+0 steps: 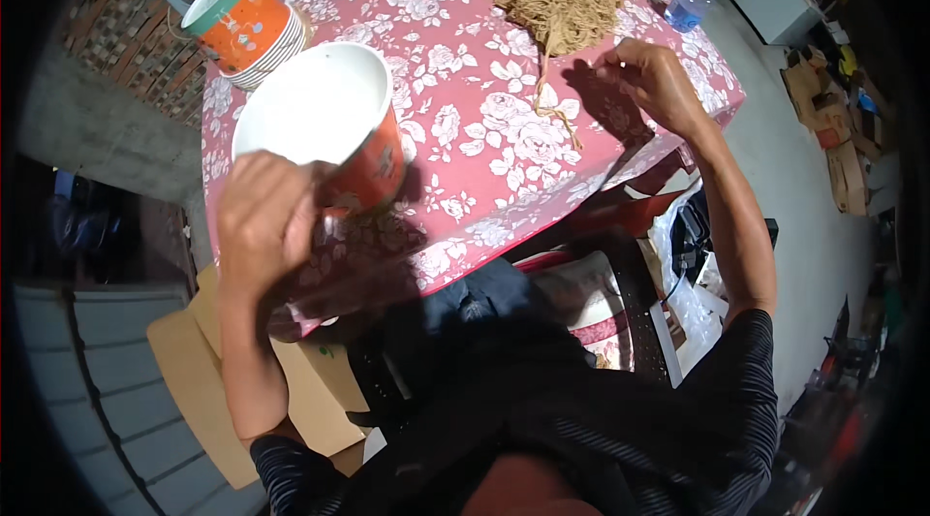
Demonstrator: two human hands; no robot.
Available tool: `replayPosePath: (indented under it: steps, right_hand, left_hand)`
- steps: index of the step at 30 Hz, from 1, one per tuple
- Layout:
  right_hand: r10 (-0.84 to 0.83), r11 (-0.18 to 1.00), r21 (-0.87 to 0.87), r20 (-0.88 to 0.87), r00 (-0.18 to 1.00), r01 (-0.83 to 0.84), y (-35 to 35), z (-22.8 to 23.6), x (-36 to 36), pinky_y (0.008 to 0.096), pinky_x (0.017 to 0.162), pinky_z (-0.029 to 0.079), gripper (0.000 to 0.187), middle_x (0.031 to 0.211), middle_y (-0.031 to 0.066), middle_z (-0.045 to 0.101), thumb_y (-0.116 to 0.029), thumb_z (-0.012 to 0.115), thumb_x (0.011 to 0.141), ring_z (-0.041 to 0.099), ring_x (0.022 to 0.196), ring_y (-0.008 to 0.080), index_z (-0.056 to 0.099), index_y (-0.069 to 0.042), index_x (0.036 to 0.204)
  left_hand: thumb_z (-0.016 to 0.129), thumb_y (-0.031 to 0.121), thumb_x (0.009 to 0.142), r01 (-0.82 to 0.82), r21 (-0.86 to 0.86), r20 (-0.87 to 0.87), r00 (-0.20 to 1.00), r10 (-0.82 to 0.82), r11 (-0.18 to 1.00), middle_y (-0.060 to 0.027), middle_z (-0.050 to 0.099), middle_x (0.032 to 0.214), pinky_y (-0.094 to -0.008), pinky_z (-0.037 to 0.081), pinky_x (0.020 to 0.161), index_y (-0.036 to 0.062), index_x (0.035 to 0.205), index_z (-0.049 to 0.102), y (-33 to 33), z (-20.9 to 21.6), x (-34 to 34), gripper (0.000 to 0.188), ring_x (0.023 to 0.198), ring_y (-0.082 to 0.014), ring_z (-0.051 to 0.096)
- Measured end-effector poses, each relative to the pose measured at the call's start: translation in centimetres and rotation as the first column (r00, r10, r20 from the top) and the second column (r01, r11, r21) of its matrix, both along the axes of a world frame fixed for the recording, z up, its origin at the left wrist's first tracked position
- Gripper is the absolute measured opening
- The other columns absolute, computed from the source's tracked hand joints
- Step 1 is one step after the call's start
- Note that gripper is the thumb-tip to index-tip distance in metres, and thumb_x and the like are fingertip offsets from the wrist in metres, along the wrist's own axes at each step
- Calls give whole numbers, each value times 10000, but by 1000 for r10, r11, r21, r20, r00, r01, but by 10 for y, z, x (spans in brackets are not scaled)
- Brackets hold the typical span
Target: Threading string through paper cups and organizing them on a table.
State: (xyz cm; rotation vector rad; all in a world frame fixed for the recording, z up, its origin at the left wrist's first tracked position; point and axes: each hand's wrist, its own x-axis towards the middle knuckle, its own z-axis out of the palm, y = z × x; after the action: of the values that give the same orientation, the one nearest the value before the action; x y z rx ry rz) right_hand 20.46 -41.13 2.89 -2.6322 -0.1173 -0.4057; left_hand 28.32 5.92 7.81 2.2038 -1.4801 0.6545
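Apparent positioning step: left hand (266,216) curls at the near rim of the orange bucket (320,104), left on table (455,177), right hand (654,85) half-closed, either grip's hold indeterminable; steadying seems required next.

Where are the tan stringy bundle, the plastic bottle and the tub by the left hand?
Tan stringy bundle (560,2), head view: middle of the tangle.
Plastic bottle (690,4), head view: middle of its body.
Tub (374,167), head view: orange outer wall.
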Motion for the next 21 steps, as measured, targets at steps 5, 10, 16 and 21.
replayPosePath:
  steps: [5, 10, 16, 21]
  right_hand:
    - [-257, 963, -70, 36, 966, 259, -33, -25, -15, 353, 735, 558, 150, 897, 129, 767, -100, 748, 926, 737, 812, 237, 766, 9, 1027]
    - [-442, 861, 278, -8, 897, 426, -61, -37, 16, 323, 624, 501, 316, 790, 74, 757, -318, 751, 971, 639, 652, 112, 787, -6, 1007]
    - [-458, 667, 488, -328, 826, 563, -82, -51, 53, 284, 450, 321, 378, 609, 26, 634, -382, 811, 928, 489, 495, 64, 768, -40, 773]
    - [-394, 541, 718, -244, 886, 438, -66, -52, 55, 271, 436, 304, 353, 598, -2, 589, -266, 824, 905, 455, 473, 65, 636, -107, 652]
  left_hand:
    - [710, 5, 653, -29, -37, 4, 1000, 29, 999, -127, 593, 806, -440, 510, 841, -22, 907, 696, -18, -21, -20, 255, 831, -330, 631]
    - [713, 28, 674, -80, -111, 29, 996, 84, 991, -136, 612, 802, -446, 508, 850, -7, 915, 702, -33, -19, -23, 244, 827, -329, 639]
    - [721, 19, 747, -110, -103, 29, 993, 113, 989, -129, 625, 798, -436, 498, 853, 7, 911, 701, -43, -22, -22, 166, 814, -322, 641]
    - [719, 7, 758, -151, -93, 26, 988, 154, 984, -131, 637, 808, -431, 495, 854, 11, 913, 705, -41, -23, -26, 156, 818, -322, 644]
